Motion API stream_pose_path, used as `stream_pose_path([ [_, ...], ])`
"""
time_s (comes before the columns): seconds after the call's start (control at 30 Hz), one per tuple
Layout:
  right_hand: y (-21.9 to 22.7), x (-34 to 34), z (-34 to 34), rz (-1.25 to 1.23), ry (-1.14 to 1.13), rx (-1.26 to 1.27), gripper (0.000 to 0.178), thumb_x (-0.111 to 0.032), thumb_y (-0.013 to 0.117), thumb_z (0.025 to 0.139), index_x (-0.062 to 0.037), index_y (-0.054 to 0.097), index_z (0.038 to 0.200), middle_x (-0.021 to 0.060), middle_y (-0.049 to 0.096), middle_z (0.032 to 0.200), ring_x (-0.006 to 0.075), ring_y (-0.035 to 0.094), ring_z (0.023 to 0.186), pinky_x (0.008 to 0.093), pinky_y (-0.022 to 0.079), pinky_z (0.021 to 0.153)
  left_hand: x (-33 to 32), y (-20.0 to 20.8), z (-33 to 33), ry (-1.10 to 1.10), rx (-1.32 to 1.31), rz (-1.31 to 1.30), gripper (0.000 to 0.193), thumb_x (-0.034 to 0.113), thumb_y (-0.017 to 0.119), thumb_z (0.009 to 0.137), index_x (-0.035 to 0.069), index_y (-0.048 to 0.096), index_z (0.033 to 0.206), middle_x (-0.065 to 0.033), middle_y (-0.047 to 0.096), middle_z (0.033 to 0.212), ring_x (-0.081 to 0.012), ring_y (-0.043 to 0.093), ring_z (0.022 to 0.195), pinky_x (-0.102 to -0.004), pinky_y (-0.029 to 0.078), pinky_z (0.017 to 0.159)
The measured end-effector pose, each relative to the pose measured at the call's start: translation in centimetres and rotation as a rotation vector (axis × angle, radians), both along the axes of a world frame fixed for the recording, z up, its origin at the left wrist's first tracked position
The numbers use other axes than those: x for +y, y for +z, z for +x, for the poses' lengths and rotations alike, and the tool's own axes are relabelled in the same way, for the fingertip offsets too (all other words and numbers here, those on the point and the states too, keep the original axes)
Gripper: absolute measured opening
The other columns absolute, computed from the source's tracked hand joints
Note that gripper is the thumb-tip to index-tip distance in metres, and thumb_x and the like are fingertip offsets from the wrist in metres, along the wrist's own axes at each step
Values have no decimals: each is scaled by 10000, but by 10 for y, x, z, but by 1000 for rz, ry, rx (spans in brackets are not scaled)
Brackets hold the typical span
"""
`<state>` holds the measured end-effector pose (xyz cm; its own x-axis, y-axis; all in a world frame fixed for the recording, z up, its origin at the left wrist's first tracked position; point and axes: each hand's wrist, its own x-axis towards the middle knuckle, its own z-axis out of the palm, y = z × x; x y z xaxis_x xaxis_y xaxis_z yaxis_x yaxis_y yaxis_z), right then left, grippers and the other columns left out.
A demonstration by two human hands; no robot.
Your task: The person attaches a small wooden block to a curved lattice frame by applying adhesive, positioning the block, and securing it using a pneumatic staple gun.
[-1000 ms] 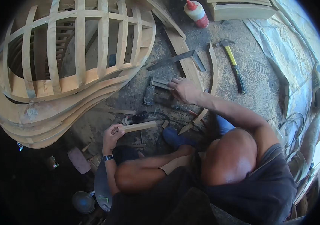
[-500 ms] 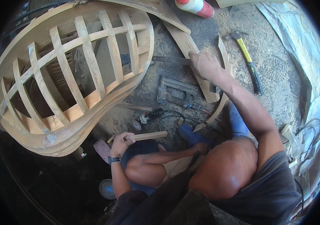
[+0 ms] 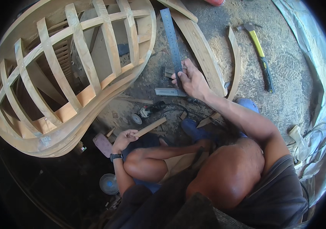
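My right hand is closed around a try square. Its long metal blade with ruler marks points away from me, and its pale stock juts out to the left below my fingers. In my left hand, near my bent knee, a short wooden strip is pinched at one end, its free end pointing up and right. Left of both hands stands a large curved wooden frame with several slats across a bar. A nail gun lies partly hidden behind the square and my right hand.
A claw hammer with a yellow and black handle lies at right. Long boards and a curved wood piece rest on the dusty floor. An angle grinder with its cord lies between my hands. A plastic sheet borders the right side.
My right hand has brought the try square nearer and turned it so the blade points away from me. My left hand has tilted the wooden strip up more steeply. The view has shifted slightly.
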<state>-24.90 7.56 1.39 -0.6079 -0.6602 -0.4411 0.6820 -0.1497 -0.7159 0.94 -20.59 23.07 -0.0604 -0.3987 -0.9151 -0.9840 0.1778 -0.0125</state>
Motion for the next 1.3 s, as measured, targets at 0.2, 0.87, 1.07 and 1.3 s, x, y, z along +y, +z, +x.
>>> stream_pose_path([
  [0.2, -4, -32, -1, 28, 81, 112, 197, -31, 429, 1027, -11, 395, 1221, 136, 693, 942, 231, 720, 835, 386, 570, 775, 0, -3, -5, 58, 55, 25, 416, -6, 702, 879, -54, 615, 1283, -48, 713, 1086, -94, 646, 962, -239, 480, 919],
  [0.87, -9, -56, 3, 18, 56, 171, 179, -39, 405, 1008, 3, 359, 1176, 183, 699, 891, 315, 730, 829, 440, 574, 781, -12, -4, 21, 88, 56, 42, 418, 6, 699, 901, -47, 605, 1306, -66, 703, 1134, -105, 637, 1011, -246, 474, 954],
  [1.07, -7, -57, 3, 11, 52, 151, 177, -35, 406, 1005, 6, 364, 1172, 180, 697, 885, 312, 729, 823, 440, 575, 774, -10, -3, 20, 84, 64, 44, 429, 19, 698, 910, -48, 592, 1320, -73, 702, 1145, -117, 637, 1034, -254, 467, 971],
  [1.3, -7, -56, 3, 2, 48, 145, 183, -37, 402, 1013, 3, 369, 1188, 173, 696, 885, 300, 731, 820, 435, 577, 767, -9, -2, 22, 97, 68, 34, 427, 28, 706, 909, -49, 595, 1314, -73, 701, 1144, -117, 638, 1032, -253, 465, 970],
])
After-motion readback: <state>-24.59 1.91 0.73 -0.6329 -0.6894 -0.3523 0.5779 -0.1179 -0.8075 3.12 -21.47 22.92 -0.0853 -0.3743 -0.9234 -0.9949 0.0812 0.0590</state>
